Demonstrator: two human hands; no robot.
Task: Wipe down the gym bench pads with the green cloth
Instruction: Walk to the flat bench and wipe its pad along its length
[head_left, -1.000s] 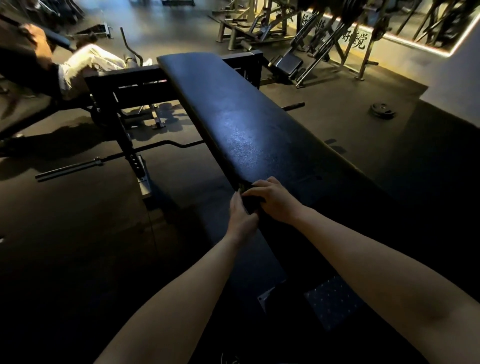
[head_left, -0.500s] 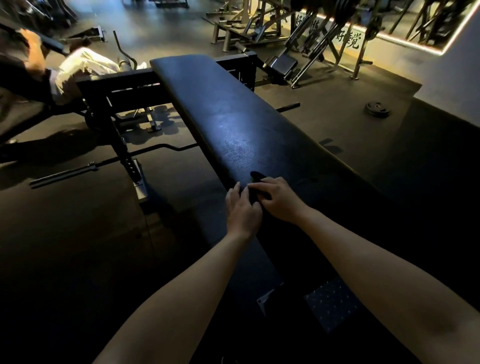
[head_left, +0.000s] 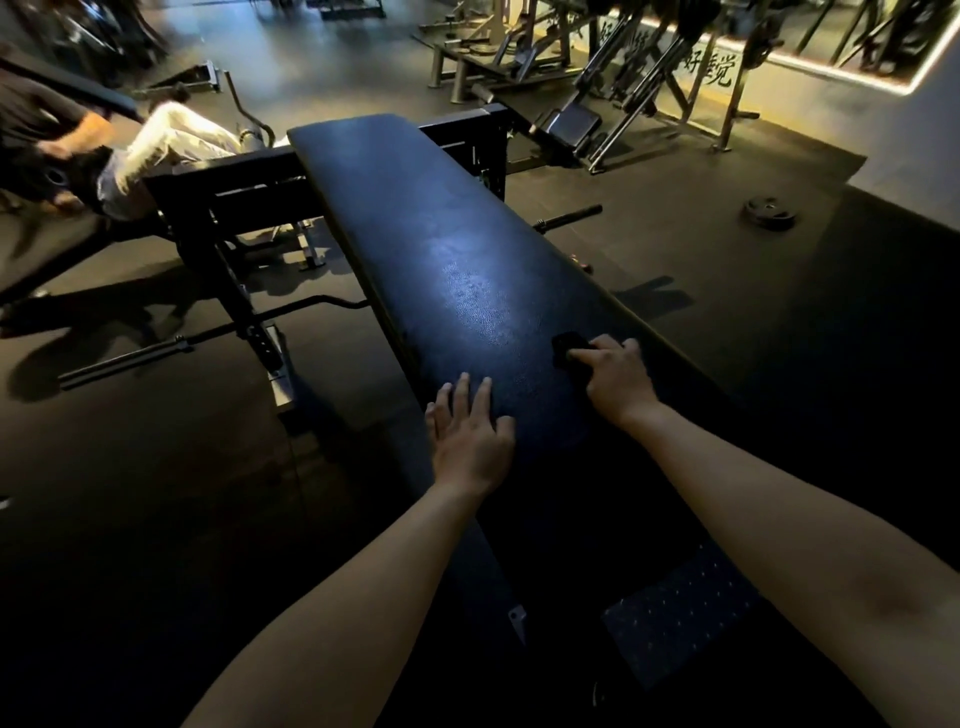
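Far L of the bench pad (head_left: 415, 218): another person (head_left: 130, 161) lay on a neighbouring bench, pale trousers, partly blurred. A barbell (head_left: 124, 361) lay on the floor L of the pad, running toward its black frame (head_left: 234, 197).

L hand (head_left: 470, 441): open, palm down, fingers straight and slightly spread, resting flat on the pad's L edge at the near end.

Pad: long, narrow, dark blue-black, fine leather-like grain. Broad sheen patch approx. mid-length; near end fell into shadow. Could not tell wet from dry.

Cloth (head_left: 569, 347): on the pad top, toward its R edge, partly under the R hand's fingertips. Small bunched wad, looked near-black in the dim light; green not discernible. Only a small part showed past the fingers.

R hand (head_left: 618, 384): knuckles up, fingers curled over the cloth, gripping it and pressing it to the pad. The hands were apart, L nearer the pad's near end than R.

R of pad: weight plate (head_left: 769, 213) flat on the floor, well apart. Machines (head_left: 597, 104) stood beyond the pad's far end, R side.
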